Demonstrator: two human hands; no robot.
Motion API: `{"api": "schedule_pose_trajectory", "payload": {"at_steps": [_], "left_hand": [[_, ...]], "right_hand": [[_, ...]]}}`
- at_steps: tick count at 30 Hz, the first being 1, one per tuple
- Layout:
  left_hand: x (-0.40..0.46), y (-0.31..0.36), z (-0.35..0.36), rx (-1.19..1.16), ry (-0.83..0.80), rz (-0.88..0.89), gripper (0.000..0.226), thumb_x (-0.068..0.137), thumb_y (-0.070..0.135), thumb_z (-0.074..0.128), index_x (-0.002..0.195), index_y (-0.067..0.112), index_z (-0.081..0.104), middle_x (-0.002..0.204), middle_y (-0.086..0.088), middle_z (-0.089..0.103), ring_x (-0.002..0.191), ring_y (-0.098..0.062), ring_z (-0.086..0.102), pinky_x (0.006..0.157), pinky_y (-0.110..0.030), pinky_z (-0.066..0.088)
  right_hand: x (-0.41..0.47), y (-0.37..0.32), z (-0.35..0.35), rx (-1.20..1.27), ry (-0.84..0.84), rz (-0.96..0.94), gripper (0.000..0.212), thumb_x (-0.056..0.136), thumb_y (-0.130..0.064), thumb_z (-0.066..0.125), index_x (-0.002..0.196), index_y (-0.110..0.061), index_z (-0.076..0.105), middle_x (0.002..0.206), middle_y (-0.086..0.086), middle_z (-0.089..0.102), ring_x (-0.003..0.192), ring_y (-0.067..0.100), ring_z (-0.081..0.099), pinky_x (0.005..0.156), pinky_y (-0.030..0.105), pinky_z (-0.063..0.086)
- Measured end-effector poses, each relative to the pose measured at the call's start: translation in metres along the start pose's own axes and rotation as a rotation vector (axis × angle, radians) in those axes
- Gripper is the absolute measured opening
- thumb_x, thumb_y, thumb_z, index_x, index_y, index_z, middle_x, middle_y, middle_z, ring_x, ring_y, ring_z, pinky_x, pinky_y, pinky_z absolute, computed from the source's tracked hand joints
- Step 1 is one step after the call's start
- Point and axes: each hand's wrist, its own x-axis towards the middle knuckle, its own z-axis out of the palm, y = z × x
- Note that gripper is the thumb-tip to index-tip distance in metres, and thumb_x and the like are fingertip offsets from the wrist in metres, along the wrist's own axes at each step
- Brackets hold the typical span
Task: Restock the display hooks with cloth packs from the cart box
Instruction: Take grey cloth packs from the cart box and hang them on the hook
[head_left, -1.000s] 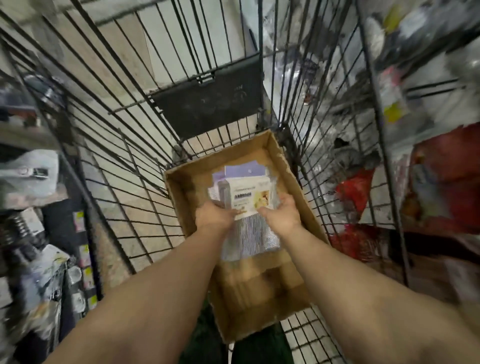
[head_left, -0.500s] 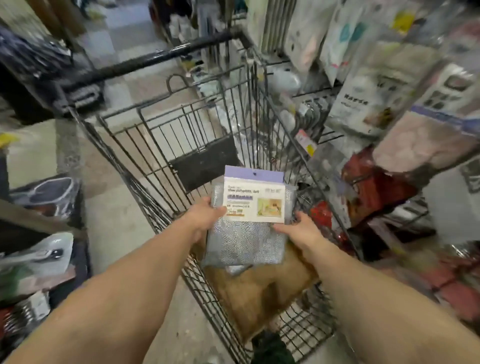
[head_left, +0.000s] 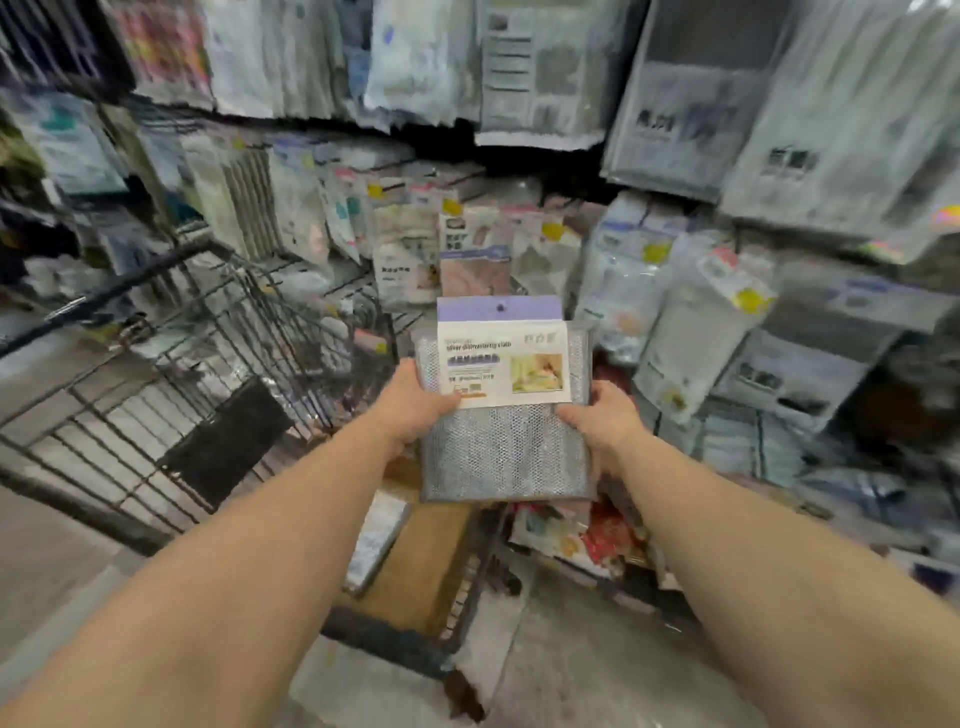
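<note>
Left of our grip stands the cart (head_left: 171, 374), its box (head_left: 415, 561) just below the hands with another pack lying in it. Our left hand (head_left: 415, 408) is clamped on the left edge of the packs (head_left: 506, 395), our right hand (head_left: 597, 421) on the right edge, upright, facing the display (head_left: 467, 244). The hole (head_left: 501, 307) sits above both grips. The view is blurred and we cannot make out a free hook. We judge the risks: the slick stack fanning apart, or the hole missing the hook.
</note>
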Motion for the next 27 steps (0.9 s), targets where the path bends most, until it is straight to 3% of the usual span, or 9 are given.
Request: {"api": "schedule_pose_trajectory", "payload": {"at_steps": [4, 7, 12, 16, 20, 25, 27], "left_hand": [[-0.036, 0.062, 0.105, 0.1, -0.075, 0.159, 0.046, 0.079, 0.013, 0.075, 0.117, 0.006, 0.049, 0.118, -0.009, 0.064, 0.104, -0.025, 0.061, 0.093, -0.042, 0.05], [-0.077, 0.111, 0.205, 0.168, -0.141, 0.29, 0.05, 0.078, 0.019, 0.076, 0.118, 0.007, 0.048, 0.117, -0.011, 0.063, 0.103, -0.025, 0.06, 0.092, -0.036, 0.048], [-0.183, 0.194, 0.391, 0.102, -0.349, 0.506, 0.043, 0.077, 0.014, 0.077, 0.106, 0.015, 0.045, 0.114, -0.01, 0.064, 0.094, -0.019, 0.058, 0.082, -0.03, 0.046], [-0.261, 0.247, 0.508, 0.031, -0.463, 0.587, 0.047, 0.076, 0.016, 0.077, 0.113, 0.013, 0.05, 0.115, -0.006, 0.064, 0.1, -0.021, 0.06, 0.087, -0.03, 0.045], [-0.306, 0.289, 0.589, -0.012, -0.512, 0.665, 0.041, 0.078, 0.017, 0.076, 0.11, 0.016, 0.05, 0.11, -0.002, 0.063, 0.092, -0.015, 0.055, 0.08, -0.026, 0.04], [-0.316, 0.341, 0.665, -0.034, -0.539, 0.762, 0.044, 0.08, 0.015, 0.074, 0.117, 0.014, 0.05, 0.106, 0.002, 0.06, 0.093, -0.014, 0.055, 0.08, -0.024, 0.039], [-0.31, 0.361, 0.694, -0.06, -0.547, 0.809, 0.045, 0.08, 0.015, 0.073, 0.118, 0.017, 0.049, 0.105, 0.004, 0.059, 0.093, -0.014, 0.055, 0.08, -0.024, 0.039]], "right_hand": [[-0.045, 0.027, -0.123, 0.144, 0.15, 0.034, 0.054, 0.079, -0.012, 0.074, 0.127, -0.006, 0.053, 0.117, 0.011, 0.066, 0.096, 0.024, 0.064, 0.08, 0.034, 0.051], [-0.093, 0.065, -0.23, 0.175, 0.287, 0.031, 0.047, 0.081, -0.021, 0.074, 0.123, -0.008, 0.057, 0.117, 0.009, 0.067, 0.099, 0.026, 0.066, 0.09, 0.043, 0.053], [-0.187, 0.136, -0.423, 0.132, 0.662, 0.051, 0.042, 0.085, -0.023, 0.069, 0.122, -0.006, 0.057, 0.117, 0.012, 0.067, 0.1, 0.027, 0.065, 0.092, 0.045, 0.052], [-0.252, 0.171, -0.548, 0.058, 0.832, 0.069, 0.048, 0.087, -0.028, 0.067, 0.127, -0.006, 0.054, 0.123, 0.012, 0.063, 0.109, 0.03, 0.061, 0.095, 0.047, 0.05], [-0.28, 0.194, -0.633, 0.073, 0.957, 0.041, 0.035, 0.087, -0.03, 0.067, 0.116, -0.013, 0.058, 0.11, 0.006, 0.067, 0.087, 0.02, 0.062, 0.073, 0.033, 0.049], [-0.266, 0.212, -0.709, 0.102, 1.063, 0.029, 0.037, 0.087, -0.032, 0.066, 0.119, -0.014, 0.059, 0.111, 0.004, 0.067, 0.093, 0.022, 0.063, 0.077, 0.036, 0.051], [-0.252, 0.214, -0.737, 0.123, 1.092, 0.004, 0.037, 0.088, -0.03, 0.066, 0.12, -0.013, 0.059, 0.111, 0.004, 0.067, 0.089, 0.02, 0.062, 0.071, 0.03, 0.049]]}}
